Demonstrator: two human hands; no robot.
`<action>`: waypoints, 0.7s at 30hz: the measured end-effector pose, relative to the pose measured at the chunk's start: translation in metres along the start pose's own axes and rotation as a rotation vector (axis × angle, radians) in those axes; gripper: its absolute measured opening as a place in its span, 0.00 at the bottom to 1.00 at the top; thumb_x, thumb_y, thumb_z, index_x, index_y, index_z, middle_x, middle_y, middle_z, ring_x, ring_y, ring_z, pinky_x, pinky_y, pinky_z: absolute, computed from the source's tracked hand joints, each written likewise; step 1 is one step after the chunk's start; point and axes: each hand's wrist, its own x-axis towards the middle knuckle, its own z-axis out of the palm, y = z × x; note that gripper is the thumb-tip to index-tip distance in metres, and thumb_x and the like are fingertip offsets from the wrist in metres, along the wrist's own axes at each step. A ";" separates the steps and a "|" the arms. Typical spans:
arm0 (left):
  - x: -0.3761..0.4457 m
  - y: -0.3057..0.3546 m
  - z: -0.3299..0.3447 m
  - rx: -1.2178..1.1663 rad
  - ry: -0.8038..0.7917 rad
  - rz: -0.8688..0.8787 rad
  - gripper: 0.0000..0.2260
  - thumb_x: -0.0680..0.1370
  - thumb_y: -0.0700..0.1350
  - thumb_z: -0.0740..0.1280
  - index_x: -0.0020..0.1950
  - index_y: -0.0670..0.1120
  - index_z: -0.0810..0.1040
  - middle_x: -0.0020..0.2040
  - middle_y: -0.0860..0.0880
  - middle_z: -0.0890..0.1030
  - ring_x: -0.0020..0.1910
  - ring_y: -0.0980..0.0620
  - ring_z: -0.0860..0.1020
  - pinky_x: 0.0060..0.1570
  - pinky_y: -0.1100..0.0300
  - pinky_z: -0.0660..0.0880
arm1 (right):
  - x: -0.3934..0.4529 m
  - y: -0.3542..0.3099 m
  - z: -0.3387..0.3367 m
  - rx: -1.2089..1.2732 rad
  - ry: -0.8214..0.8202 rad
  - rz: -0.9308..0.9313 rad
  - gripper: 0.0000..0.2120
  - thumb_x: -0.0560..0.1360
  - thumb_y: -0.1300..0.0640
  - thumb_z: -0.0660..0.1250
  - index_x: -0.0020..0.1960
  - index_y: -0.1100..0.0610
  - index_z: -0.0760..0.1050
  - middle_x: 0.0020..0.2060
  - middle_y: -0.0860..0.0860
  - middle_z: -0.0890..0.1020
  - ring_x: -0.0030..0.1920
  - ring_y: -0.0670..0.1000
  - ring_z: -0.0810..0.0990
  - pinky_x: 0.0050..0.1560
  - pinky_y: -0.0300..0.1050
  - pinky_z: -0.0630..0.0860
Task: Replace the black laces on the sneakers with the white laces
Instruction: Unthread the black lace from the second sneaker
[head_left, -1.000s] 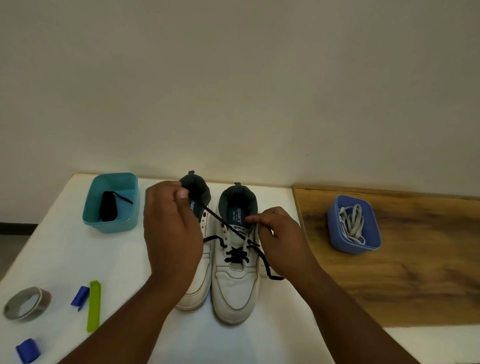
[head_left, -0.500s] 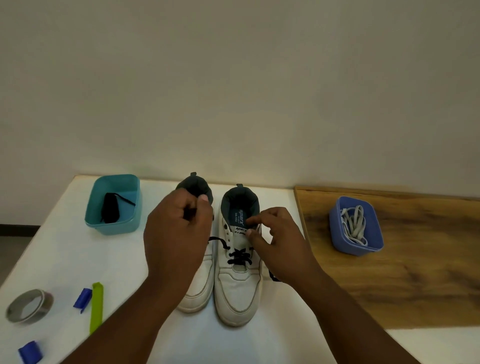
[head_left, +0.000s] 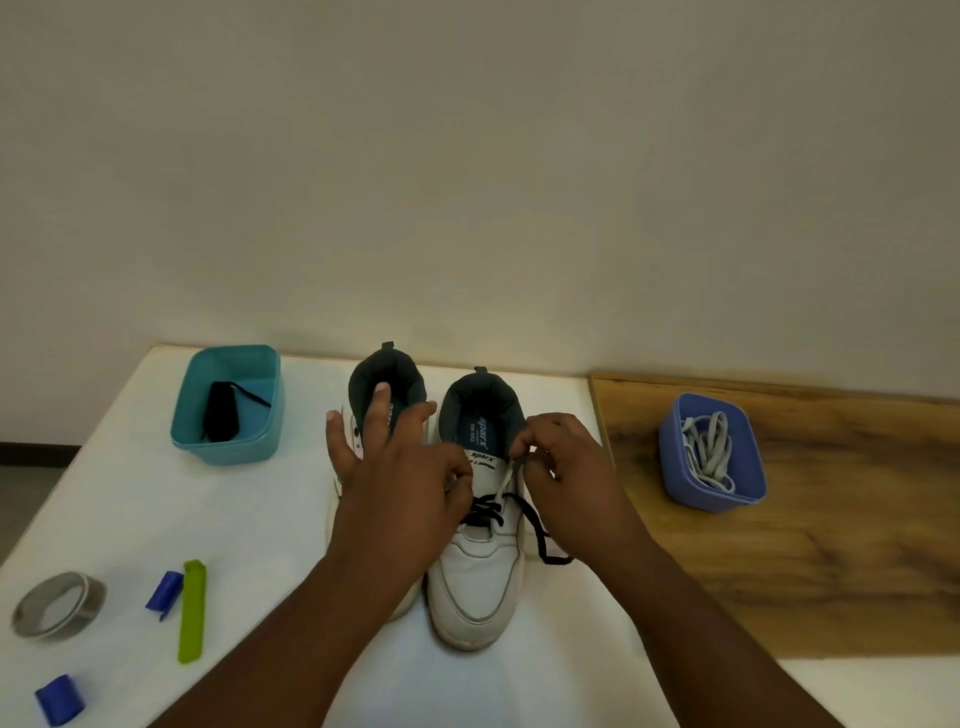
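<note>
Two white sneakers stand side by side on the white table (head_left: 130, 519). My left hand (head_left: 395, 493) covers most of the left sneaker (head_left: 387, 374), several fingers spread. Its thumb and forefinger pinch at the left eyelets of the right sneaker (head_left: 478, 587), where the black lace (head_left: 535, 525) runs under them. That lace crosses only the lower eyelets, and a loose end trails onto the table at the right. My right hand (head_left: 576, 483) pinches a pale strip at the right sneaker's top right eyelet edge. White laces (head_left: 709, 452) lie in a blue box (head_left: 696, 488).
A teal box (head_left: 228, 447) at the back left holds a bundled black lace (head_left: 221, 415). A tape roll (head_left: 57, 605), a green clip (head_left: 192, 608) and two small blue pieces (head_left: 163, 595) lie at the front left. The blue box stands on a wooden board (head_left: 779, 571) at the right.
My left hand came down from holding the black lace taut above the left sneaker to the right sneaker's left eyelets. My right hand stayed at the top right eyelet.
</note>
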 end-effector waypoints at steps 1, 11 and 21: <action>0.000 0.000 -0.001 0.017 0.000 -0.012 0.04 0.74 0.58 0.69 0.42 0.61 0.82 0.73 0.54 0.70 0.80 0.43 0.49 0.73 0.34 0.38 | 0.001 0.002 -0.001 -0.002 0.013 0.003 0.17 0.76 0.68 0.63 0.44 0.45 0.76 0.52 0.44 0.76 0.54 0.37 0.75 0.49 0.23 0.66; -0.001 0.010 0.000 0.111 0.026 0.063 0.12 0.75 0.59 0.60 0.45 0.62 0.84 0.75 0.50 0.69 0.80 0.41 0.52 0.74 0.32 0.41 | 0.001 0.002 0.004 0.009 0.038 0.043 0.17 0.77 0.68 0.63 0.46 0.46 0.78 0.55 0.47 0.76 0.56 0.39 0.75 0.52 0.22 0.67; 0.006 0.011 0.014 0.120 -0.032 0.185 0.14 0.73 0.64 0.57 0.43 0.65 0.83 0.76 0.53 0.67 0.81 0.40 0.48 0.73 0.30 0.39 | -0.003 0.005 0.009 0.112 -0.025 0.027 0.08 0.82 0.52 0.65 0.56 0.43 0.81 0.62 0.43 0.73 0.64 0.40 0.73 0.62 0.38 0.73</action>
